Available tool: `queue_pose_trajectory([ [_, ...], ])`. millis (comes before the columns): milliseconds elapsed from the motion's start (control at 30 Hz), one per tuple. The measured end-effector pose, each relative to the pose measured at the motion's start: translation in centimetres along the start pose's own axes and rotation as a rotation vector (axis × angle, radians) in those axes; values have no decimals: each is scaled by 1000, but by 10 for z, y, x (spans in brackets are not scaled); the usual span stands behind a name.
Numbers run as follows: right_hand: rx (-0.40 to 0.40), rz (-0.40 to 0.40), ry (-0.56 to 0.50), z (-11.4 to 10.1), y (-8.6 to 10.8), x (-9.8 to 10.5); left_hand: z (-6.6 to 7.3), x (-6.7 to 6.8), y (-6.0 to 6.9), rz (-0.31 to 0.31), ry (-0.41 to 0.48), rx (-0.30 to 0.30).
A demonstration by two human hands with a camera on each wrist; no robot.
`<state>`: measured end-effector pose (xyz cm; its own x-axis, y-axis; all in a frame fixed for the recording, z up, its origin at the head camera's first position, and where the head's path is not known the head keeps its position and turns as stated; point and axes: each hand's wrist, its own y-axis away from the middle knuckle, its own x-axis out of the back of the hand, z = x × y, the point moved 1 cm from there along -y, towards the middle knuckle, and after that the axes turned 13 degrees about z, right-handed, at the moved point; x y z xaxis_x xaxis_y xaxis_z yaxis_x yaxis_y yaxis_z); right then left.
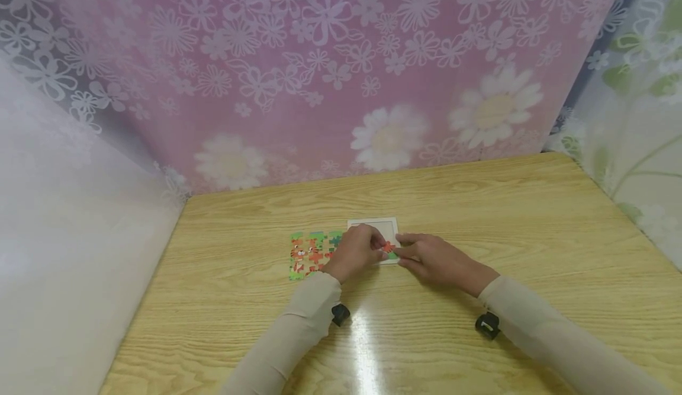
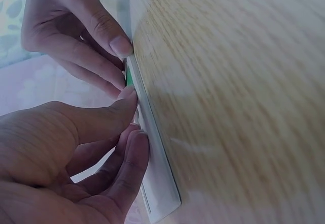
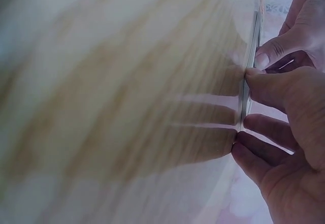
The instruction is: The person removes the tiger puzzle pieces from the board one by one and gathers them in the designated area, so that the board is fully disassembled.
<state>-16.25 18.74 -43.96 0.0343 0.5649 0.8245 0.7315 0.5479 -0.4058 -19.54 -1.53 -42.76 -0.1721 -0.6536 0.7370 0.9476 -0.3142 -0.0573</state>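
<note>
A square white puzzle frame (image 1: 371,220) lies on the table, with orange and green puzzle pieces (image 1: 391,256) in its near right corner. Over the frame, my left hand (image 1: 356,251) pinches a small puzzle piece, mostly hidden by the thumb and curled fingers. My right hand (image 1: 439,259) comes from the right with fairly straight fingers. Its index fingertip touches the pieces in the corner, while the thumb and other fingers rest at the frame's edge. In the left wrist view, a strip of green (image 2: 129,76) shows between both hands along the frame's side (image 2: 161,191).
Left of the frame, several loose puzzle pieces (image 1: 315,257) with orange cat-like and green patterns lie in rows, partly behind the left hand. The wood-grain table (image 1: 240,336) meets a pink flowered curtain (image 1: 298,105) at the back.
</note>
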Motion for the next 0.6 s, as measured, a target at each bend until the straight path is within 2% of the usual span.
queue_pose_trajectory([
  [300, -6, -2, 5, -1, -4, 0, 0, -1, 0, 38, 18, 4],
  [600, -30, -4, 4, 0, -5, -1, -4, -2, 2, 105, 98, 16],
])
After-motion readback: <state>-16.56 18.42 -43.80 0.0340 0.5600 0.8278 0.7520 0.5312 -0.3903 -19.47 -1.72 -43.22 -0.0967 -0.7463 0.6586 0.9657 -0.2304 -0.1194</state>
